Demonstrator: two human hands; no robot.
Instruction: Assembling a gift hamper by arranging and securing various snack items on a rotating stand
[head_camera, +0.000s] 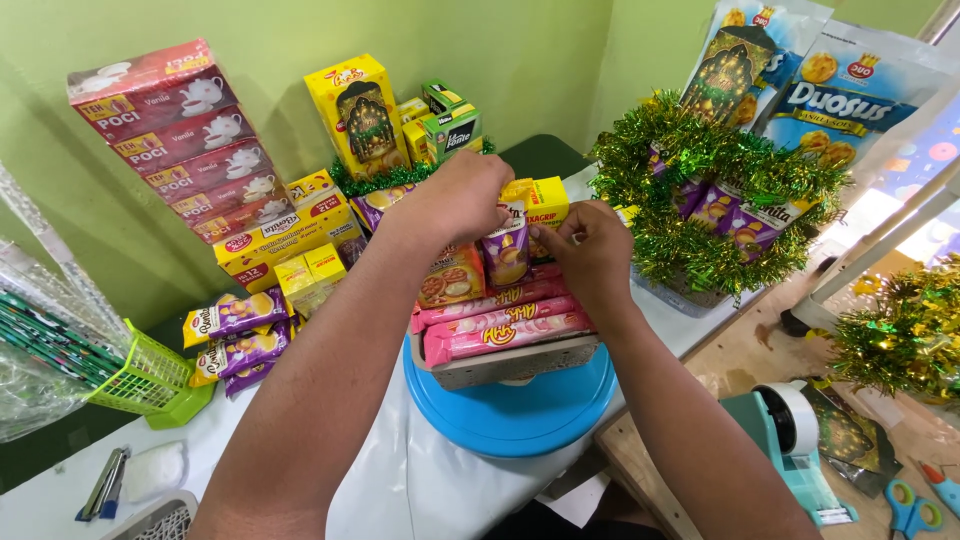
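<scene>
Head view looked down on two bare forearms reaching over a white-covered table (400, 480). The left hand (462, 198) was curled, fingers bent down onto the top of a small purple snack pouch (506, 252), which stood upright in the middle of a stacked arrangement. The right hand (590, 250) was pinched nearly closed just right of that pouch, thumb and fingertips meeting at its edge; whether it held something small between them could not be told. Behind the pouch stood a yellow and red carton (540, 203). Below it lay an orange biscuit pack (450, 277) and three long pink wafer packs (505, 318), piled on a grey cardboard tray (510, 362) that rested on a round blue turntable (520, 412).

To the left were stacked red tea boxes (180, 130) and a lime green plastic basket (150, 375). To the right sat a green tinsel-wrapped hamper (715, 200), and near the table's lower right edge a teal tape dispenser (790, 435).
</scene>
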